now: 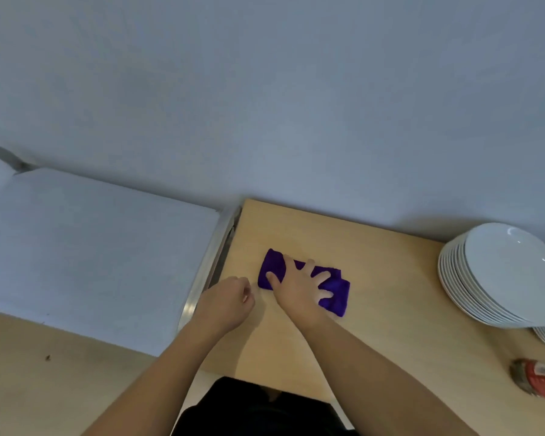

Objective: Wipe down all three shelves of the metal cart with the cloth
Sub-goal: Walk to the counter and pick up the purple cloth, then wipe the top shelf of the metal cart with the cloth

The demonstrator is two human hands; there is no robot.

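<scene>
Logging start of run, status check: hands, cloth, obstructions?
Right hand flat on purple cloth, on wooden table. Left hand curled, empty, beside it. Cart at left, cloth not on it. Plate stack far right, clear.

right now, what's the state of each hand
left hand: closed, curled up, nothing visible in it
right hand: open, pressing flat on the cloth

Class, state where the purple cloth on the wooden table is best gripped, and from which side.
Pinch the free right end of the purple cloth from above: it lies folded flat on the table, and the right hand covers its middle with spread fingers.
</scene>
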